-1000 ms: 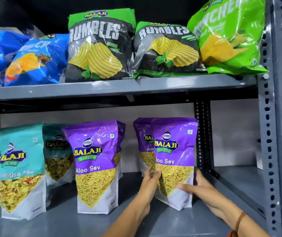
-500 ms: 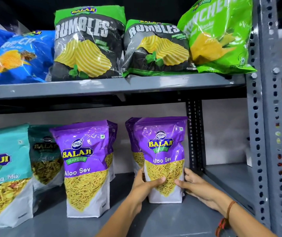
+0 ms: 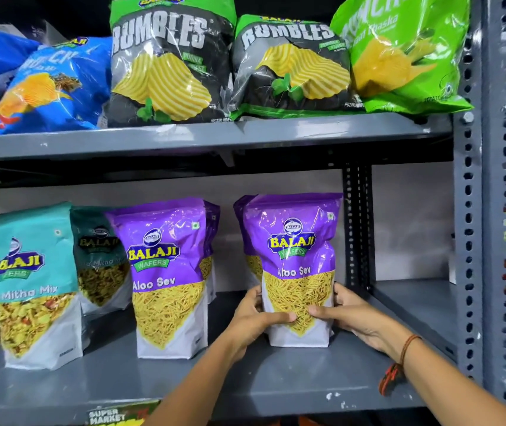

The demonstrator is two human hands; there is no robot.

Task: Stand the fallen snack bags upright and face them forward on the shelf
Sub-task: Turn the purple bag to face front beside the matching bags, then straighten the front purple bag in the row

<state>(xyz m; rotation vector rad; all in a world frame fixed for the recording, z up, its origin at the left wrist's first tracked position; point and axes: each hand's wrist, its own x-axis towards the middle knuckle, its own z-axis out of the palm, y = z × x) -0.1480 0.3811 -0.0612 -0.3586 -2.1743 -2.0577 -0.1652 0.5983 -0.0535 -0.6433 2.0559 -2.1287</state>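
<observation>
A purple Aloo Sev bag (image 3: 294, 250) stands upright, label forward, on the lower grey shelf (image 3: 245, 379). My left hand (image 3: 251, 321) grips its lower left edge and my right hand (image 3: 350, 318) its lower right edge, thumbs across the front. Another purple bag (image 3: 247, 229) stands just behind it, mostly hidden. A second Aloo Sev bag (image 3: 165, 278) stands upright to the left, with one more behind it. Two teal Mitha Mix bags (image 3: 33, 284) stand at the far left.
On the upper shelf (image 3: 202, 139) sit two Rumbles bags (image 3: 168, 63), a tilted green bag (image 3: 399, 53) and slumped blue bags (image 3: 52, 87). A perforated grey upright (image 3: 491, 210) bounds the right side. Bare shelf floor lies right of the held bag.
The held purple bag went from tilted and lifted to upright on the shelf, set further back. Both hands shifted to grip its lower sides. The camera moved closer.
</observation>
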